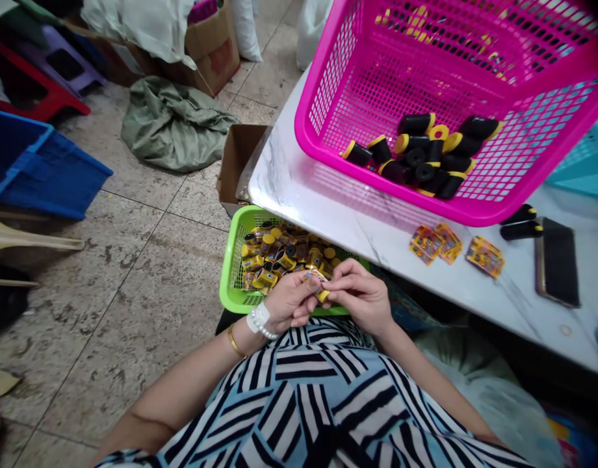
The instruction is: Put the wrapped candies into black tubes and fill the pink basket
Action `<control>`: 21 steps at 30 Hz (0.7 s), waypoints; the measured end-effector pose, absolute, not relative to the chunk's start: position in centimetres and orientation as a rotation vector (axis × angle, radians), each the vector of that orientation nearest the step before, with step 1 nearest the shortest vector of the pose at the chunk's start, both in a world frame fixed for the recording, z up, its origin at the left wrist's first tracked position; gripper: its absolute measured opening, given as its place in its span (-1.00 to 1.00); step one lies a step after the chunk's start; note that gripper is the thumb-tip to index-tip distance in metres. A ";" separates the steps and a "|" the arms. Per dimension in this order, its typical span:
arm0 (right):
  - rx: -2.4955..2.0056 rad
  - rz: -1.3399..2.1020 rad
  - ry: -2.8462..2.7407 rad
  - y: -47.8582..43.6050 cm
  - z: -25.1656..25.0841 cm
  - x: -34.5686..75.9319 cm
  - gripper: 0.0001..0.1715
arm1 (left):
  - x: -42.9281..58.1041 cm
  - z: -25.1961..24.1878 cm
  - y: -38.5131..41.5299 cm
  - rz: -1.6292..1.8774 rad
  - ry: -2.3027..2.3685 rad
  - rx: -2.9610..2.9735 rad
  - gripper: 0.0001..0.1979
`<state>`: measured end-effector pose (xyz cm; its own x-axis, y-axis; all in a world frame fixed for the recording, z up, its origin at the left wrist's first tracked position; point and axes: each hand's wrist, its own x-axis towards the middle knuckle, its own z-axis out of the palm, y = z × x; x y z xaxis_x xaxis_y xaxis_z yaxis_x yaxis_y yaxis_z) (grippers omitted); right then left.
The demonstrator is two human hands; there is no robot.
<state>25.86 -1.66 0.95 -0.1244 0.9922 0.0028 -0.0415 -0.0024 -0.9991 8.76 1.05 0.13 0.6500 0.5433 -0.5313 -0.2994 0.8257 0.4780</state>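
Observation:
My left hand (pixel 286 300) is closed around a small yellow cylinder with a printed label (pixel 321 294), in front of my body. My right hand (pixel 363 298) pinches the same piece from the other side, fingertips on its label. Just beyond my hands, a green basket (pixel 227 276) holds many yellow-and-black labelled cylinders (pixel 264 276). Above on the table stands a pink basket (pixel 312 146) with several unlabelled black cylinders with yellow caps (pixel 416 140). Loose printed label sheets (pixel 484 256) lie on the table near its front edge.
A phone (pixel 558 263) lies on the white table (pixel 377 244), with two black cylinders (pixel 518 224) beside it. A cardboard box (pixel 231 166) stands behind the green basket. Left on the floor are a blue crate (pixel 60 169) and a grey-green sack (pixel 172 123).

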 end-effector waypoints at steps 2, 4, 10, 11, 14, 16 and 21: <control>-1.121 1.266 -1.209 -1.8 0.9 25.7 -0.86 | 8.9 0.1 1.0 0.490 0.683 0.337 -0.50; -1.119 1.229 -1.181 -1.9 1.0 25.6 -0.84 | 9.0 0.2 1.0 0.492 0.668 0.332 -0.51; -1.162 1.177 -1.368 -1.6 1.6 25.7 -0.76 | 9.2 0.4 1.3 0.507 0.685 0.361 -0.52; -1.151 1.169 -1.346 -1.7 1.5 25.6 -0.78 | 9.2 0.4 1.3 0.500 0.677 0.349 -0.54; -1.150 1.172 -1.245 -2.0 0.8 25.2 -0.87 | 9.2 -0.1 1.1 0.479 0.668 0.311 -0.59; -1.170 1.230 -1.171 -2.2 0.0 25.0 -0.91 | 9.1 -0.6 0.9 0.465 0.671 0.292 -0.60; -1.198 1.346 -1.190 -2.1 -1.0 25.3 -0.65 | 9.1 -1.2 0.7 0.473 0.751 0.281 -0.54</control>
